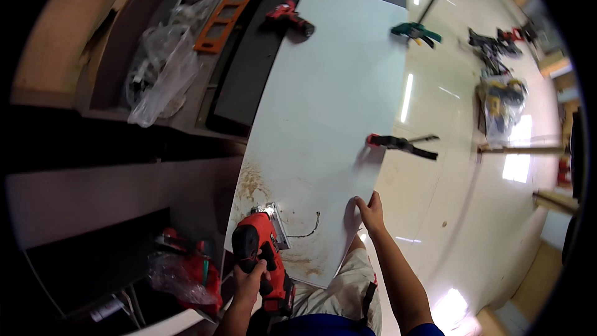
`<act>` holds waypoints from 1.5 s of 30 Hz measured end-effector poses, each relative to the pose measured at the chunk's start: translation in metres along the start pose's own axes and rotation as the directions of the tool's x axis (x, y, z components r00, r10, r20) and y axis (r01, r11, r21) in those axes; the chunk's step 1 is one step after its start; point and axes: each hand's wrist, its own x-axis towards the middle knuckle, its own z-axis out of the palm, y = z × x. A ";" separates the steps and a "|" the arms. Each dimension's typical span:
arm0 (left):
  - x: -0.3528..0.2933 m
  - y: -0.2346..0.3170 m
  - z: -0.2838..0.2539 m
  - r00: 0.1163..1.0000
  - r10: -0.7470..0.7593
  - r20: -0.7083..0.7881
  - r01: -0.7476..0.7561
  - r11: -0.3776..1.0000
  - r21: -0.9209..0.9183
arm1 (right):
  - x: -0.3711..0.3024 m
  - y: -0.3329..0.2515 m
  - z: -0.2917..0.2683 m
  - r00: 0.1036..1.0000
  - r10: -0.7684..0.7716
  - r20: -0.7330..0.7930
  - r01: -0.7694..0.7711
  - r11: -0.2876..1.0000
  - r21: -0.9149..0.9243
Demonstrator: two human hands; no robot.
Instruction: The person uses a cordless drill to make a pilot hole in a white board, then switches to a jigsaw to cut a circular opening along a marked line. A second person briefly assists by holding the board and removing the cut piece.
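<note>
A red and black cordless jigsaw (266, 235) rests with its metal base plate on the near end of a long white board (333, 99). My left hand (250, 275) is closed around the jigsaw's handle. At the board's right edge, my right hand (370, 213) grips the rim with the thumb on top; its other fingers are partly hidden. A dark curved line (308, 231) runs over the board from the base plate to the right and bends away from me. Brown sawdust (251, 183) lies around the jigsaw. The blade is hidden from view.
A black spring clamp (403, 144) and a green bar clamp (418, 32) sit on the board's right edge. A red drill (290, 17) lies at its far left. Left are an orange frame (226, 18) and plastic bags (163, 68); tools lie on the shiny floor (435, 96).
</note>
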 end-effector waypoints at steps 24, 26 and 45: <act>-0.030 -0.025 -0.008 0.982 -0.147 -0.119 0.154 0.987 0.053 | 0.058 -0.037 -0.002 0.985 0.087 -0.146 -0.052 0.972 0.228; -0.028 -0.023 -0.007 0.985 -0.104 -0.135 0.118 0.988 0.100 | 0.057 -0.033 -0.008 0.987 0.108 -0.120 -0.079 0.971 0.227; -0.019 -0.018 -0.024 0.998 0.031 -0.059 0.011 0.796 0.605 | 0.054 -0.022 -0.015 0.986 0.083 -0.146 -0.053 0.979 0.195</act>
